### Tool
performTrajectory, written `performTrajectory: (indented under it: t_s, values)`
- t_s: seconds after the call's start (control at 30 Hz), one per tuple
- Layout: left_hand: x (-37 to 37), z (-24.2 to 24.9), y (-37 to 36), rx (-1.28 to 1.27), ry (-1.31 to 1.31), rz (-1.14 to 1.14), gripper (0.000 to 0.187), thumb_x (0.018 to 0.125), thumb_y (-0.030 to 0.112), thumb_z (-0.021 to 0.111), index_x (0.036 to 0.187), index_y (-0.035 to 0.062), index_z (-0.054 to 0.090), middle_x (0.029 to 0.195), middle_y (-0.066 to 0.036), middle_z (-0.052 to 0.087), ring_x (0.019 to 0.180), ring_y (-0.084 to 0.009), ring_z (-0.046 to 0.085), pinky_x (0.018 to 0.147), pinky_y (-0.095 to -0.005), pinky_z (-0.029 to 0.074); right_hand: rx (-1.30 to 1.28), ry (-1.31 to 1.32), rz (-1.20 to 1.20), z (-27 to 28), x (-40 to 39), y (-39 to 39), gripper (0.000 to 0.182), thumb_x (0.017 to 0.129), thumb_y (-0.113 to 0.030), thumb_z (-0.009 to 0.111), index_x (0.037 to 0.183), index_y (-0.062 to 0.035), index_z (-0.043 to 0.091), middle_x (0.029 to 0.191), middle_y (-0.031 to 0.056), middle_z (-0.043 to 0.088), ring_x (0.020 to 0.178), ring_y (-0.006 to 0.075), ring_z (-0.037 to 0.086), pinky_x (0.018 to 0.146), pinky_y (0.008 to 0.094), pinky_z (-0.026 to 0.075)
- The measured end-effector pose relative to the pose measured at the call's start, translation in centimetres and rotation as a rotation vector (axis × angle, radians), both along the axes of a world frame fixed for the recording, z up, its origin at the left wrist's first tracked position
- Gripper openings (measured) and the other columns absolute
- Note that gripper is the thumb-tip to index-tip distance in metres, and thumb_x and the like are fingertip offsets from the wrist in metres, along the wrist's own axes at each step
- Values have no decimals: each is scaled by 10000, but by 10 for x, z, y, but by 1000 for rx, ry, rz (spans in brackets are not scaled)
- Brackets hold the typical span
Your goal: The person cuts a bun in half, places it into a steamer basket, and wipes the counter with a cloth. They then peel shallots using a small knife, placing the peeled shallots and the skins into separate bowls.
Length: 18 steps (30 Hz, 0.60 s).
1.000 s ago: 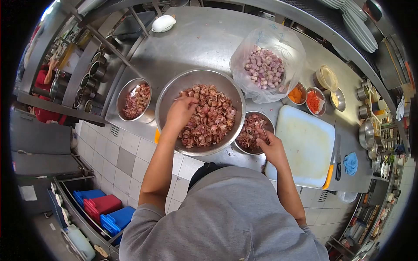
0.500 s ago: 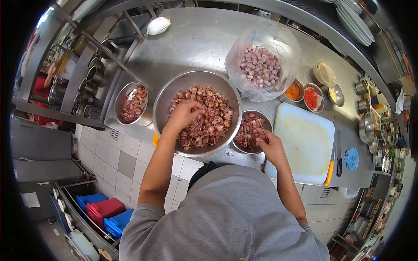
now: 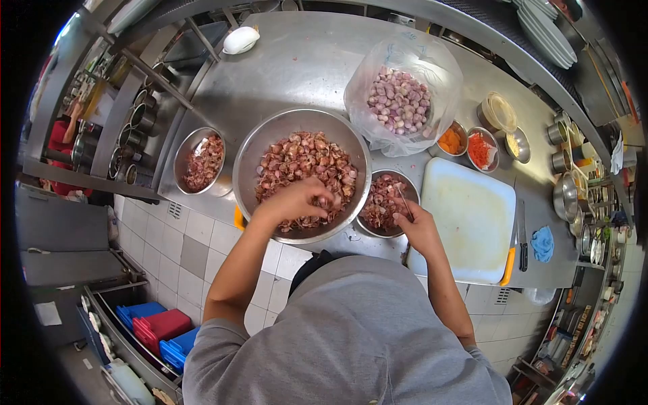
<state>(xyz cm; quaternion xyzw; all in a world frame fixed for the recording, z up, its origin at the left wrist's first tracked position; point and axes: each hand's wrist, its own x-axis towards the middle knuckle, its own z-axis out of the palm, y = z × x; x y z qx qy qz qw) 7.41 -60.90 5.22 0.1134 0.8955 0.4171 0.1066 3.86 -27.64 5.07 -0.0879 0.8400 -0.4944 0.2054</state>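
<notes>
My left hand (image 3: 295, 202) is over the near side of a large steel bowl (image 3: 246, 158) heaped with unpeeled shallots (image 3: 307, 158). Its fingers are curled together around what looks like a shallot, mostly hidden by them. My right hand (image 3: 418, 229) is closed on a small knife (image 3: 403, 194), whose thin blade points away from me. Beneath that blade stands a smaller steel bowl (image 3: 417, 190) of reddish shallot skins (image 3: 381, 202). Behind it, a clear plastic bag (image 3: 442, 67) holds peeled, pinkish shallots (image 3: 398, 101).
A white cutting board (image 3: 469, 216) lies right, beside a black-handled knife (image 3: 522, 236) and blue cloth (image 3: 542, 244). Bowls of orange pieces (image 3: 450, 140) and shredded carrot (image 3: 482, 150) stand behind. Another bowl of skins (image 3: 202, 162) sits left. A person in red (image 3: 62, 135) is far left.
My left hand has moved down and to the right within the large bowl, towards my right hand. My right hand stays nearly still with the knife. The whole view has shifted slightly.
</notes>
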Motion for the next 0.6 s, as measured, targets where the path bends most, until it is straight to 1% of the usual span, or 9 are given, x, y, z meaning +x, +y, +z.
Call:
performTrajectory:
  t_s: [0.03,0.1,0.17,0.2,0.23,0.3,0.33,0.43,0.6]
  values:
    - [3,-4,4,-66,-84,-84,255,783,130,744,1016,63,665,1018,-80,618,1002,-255,593,855,-346,479,2,23,8,1,0,-1,405,877,-161,658,1276,-112,611,853,99,673,764,160,614,745,296,498]
    - [-2,-24,-7,-15,-18,-54,261,785,93,730,1031,55,649,995,-94,625,965,-264,607,842,-346,482,2,1,11,-2,-2,-2,404,879,-160,657,1276,-107,609,855,98,676,767,155,618,743,294,500]
    - [-8,-29,-18,-91,-20,332,215,783,80,727,974,39,639,967,-112,634,898,-255,628,804,-353,492,5,-23,5,-1,-1,-1,403,881,-160,656,1277,-103,607,858,96,678,770,150,622,741,291,502]
    - [-10,-23,-22,-106,201,376,169,796,128,723,902,40,625,894,-142,636,832,-286,639,750,-396,497,14,-12,10,3,0,-1,405,882,-160,656,1278,-100,605,854,93,678,765,147,621,734,290,503]
    - [-12,-18,-24,-105,202,375,169,796,128,723,902,40,625,894,-142,636,832,-286,639,750,-396,497,22,1,17,5,0,-2,406,882,-160,656,1280,-98,602,849,90,678,759,143,620,727,289,503]
    - [-12,-4,-28,-82,8,557,166,821,167,723,849,37,624,794,-138,640,742,-258,626,686,-373,484,2,-6,10,2,0,0,407,882,-161,657,1281,-97,602,840,86,675,751,144,615,722,289,501]
    - [-11,-2,-29,-81,27,557,241,882,261,681,839,29,627,709,-126,626,670,-236,606,644,-357,468,-18,-15,2,0,1,0,408,882,-163,657,1281,-97,601,830,83,672,742,145,610,717,290,499]
    - [-14,-14,-36,78,-129,711,338,924,342,625,830,18,630,680,-130,618,667,-235,610,644,-361,473,-20,-31,-3,-5,0,1,408,882,-164,657,1281,-98,601,837,86,674,740,150,611,719,291,498]
    - [-9,-11,-31,108,8,738,364,945,367,589,871,14,643,684,-106,612,704,-196,614,671,-342,476,1,-38,4,1,1,-3,409,883,-174,657,1277,-83,600,873,105,682,749,159,612,728,297,499]
